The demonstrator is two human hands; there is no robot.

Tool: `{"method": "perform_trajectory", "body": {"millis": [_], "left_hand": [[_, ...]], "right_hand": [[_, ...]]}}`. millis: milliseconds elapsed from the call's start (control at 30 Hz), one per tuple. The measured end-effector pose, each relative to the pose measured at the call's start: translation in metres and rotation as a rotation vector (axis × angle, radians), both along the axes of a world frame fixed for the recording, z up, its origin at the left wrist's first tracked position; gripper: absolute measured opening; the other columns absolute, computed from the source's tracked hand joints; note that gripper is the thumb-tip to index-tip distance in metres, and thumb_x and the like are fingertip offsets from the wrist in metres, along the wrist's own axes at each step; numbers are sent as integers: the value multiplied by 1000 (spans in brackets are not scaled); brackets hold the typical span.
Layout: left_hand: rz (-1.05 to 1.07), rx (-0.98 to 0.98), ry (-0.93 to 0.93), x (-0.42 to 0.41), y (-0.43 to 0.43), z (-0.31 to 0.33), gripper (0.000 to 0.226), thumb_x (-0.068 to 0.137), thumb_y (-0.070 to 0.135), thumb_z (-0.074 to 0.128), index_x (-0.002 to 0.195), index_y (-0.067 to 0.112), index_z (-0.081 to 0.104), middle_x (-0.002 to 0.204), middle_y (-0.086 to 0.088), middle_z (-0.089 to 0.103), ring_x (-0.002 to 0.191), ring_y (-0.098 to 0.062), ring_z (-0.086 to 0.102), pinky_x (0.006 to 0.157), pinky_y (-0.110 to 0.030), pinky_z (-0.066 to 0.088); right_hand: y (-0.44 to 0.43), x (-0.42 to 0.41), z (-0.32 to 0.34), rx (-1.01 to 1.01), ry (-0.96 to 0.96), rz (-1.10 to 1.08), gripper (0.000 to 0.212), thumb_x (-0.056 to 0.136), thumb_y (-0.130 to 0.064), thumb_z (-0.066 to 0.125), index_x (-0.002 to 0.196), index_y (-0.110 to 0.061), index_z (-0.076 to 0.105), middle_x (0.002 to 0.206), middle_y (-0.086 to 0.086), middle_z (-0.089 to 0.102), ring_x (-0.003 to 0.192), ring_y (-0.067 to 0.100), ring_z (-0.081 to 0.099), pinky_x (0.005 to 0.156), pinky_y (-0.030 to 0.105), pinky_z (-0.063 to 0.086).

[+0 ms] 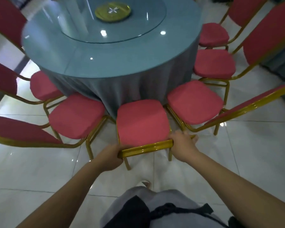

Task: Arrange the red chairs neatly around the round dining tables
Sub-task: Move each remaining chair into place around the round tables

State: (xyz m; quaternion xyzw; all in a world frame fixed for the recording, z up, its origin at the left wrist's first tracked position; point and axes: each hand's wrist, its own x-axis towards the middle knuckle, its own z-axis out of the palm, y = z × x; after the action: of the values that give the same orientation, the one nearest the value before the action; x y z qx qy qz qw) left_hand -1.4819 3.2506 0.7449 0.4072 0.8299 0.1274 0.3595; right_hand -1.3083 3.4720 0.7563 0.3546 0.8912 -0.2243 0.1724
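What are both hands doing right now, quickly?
Left hand: grips the left end of the middle chair's gold back rail.
Right hand: grips the right end of that rail.

Left hand, right hand on chair

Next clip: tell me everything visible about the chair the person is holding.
The held chair has a red padded seat on a glossy gold metal frame. It stands upright on the tiled floor, seen from above, so its backrest shows only as a gold top rail. The seat's front reaches the grey-blue tablecloth. The left hand grips the rail's left end, the right hand its right end. It is flanked by similar chairs.
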Motion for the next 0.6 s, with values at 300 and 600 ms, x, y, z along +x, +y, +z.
{"method": "perform_trajectory", "body": {"millis": [300,600], "left_hand": [[145,-106,69,10,14,2,51,81,10,55,125,33,62,96,1,68,92,-20,64,83,-38,55],[187,-82,38,7,31,11,31,81,14,70,104,34,67,88,8,68,89,-14,63,80,-30,51]], "right_hand": [[24,-20,-1,-55,83,10,31,84,-3,45,68,-28,56,106,4,53,122,36,37,110,61,25],[45,-17,7,-61,123,157,20,81,-18,53,96,-31,59,107,-4,53,123,26,40,107,62,19]]}}
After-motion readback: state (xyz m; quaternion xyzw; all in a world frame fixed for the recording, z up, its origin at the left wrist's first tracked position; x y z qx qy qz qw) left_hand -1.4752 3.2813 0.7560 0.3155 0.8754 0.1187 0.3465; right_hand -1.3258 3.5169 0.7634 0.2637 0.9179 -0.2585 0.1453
